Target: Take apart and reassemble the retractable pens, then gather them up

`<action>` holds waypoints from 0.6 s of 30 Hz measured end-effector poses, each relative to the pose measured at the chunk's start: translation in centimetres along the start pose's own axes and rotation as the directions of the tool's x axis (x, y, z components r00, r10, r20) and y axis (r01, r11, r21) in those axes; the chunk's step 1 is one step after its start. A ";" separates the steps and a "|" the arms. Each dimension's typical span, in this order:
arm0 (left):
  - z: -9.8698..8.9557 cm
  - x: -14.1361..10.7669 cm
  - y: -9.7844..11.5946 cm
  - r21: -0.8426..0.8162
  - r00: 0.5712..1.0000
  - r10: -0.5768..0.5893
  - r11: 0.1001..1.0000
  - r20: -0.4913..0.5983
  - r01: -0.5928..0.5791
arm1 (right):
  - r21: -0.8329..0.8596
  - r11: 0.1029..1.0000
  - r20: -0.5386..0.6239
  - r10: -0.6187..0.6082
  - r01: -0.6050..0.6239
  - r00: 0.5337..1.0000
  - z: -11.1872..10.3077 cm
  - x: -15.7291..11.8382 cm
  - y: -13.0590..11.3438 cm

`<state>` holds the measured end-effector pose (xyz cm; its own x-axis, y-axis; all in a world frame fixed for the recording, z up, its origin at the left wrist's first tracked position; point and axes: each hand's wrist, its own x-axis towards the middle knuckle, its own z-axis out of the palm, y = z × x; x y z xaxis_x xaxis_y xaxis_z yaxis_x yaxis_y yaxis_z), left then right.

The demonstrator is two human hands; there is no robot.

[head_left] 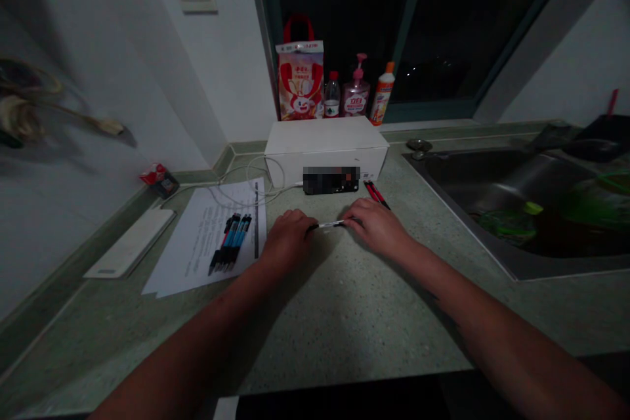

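Just above the speckled green counter (315, 328), a pen (329, 224) with a pale, see-through barrel and dark ends lies sideways between my hands. My left hand (291, 233) pinches its left end, and my right hand (375, 224) pinches the right end. Fingers cover both tips. Behind the pen is a phone (331, 184), its screen partly blurred out, propped against a white box (325, 151). Red-and-black pens (377, 194) lie beyond my right hand. To the left, several blue, black and red pens (233, 239) rest on printed paper sheets (197, 236).
A metal sink (472, 223) with green items is at the right. A white flat case (130, 243) and a small red-and-black packet (159, 178) sit by the left wall. A white cable (236, 187) reaches the phone. Bottles and a bag (301, 82) stand behind the box.
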<state>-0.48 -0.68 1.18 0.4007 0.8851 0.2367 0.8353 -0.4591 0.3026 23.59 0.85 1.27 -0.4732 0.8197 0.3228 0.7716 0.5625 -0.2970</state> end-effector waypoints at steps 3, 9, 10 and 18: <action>0.0 0.0 -0.2 -0.066 0.997 -0.068 0.996 -0.030 0.066 | 0.023 1.000 -0.018 0.009 -0.008 1.000 -0.1 0.0 0.3; 0.4 -0.3 0.4 -0.200 0.996 -0.091 0.976 -0.022 0.085 | 0.071 0.997 0.025 -0.041 0.039 0.999 0.3 -0.1 -0.4; 0.5 -0.3 0.5 -0.203 0.997 -0.071 0.977 -0.016 0.066 | 0.080 0.996 0.031 -0.050 0.048 0.998 0.4 -0.2 -0.5; 0.8 -0.3 0.7 -0.174 0.999 -0.037 0.984 0.022 0.040 | 0.138 0.989 0.075 -0.062 0.051 0.995 0.3 0.0 -1.0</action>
<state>0.27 -1.21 0.56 0.3776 0.9029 0.2054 0.7726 -0.4295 0.4676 22.73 0.29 1.30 -0.5511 0.7889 0.2720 0.6801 0.6135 -0.4013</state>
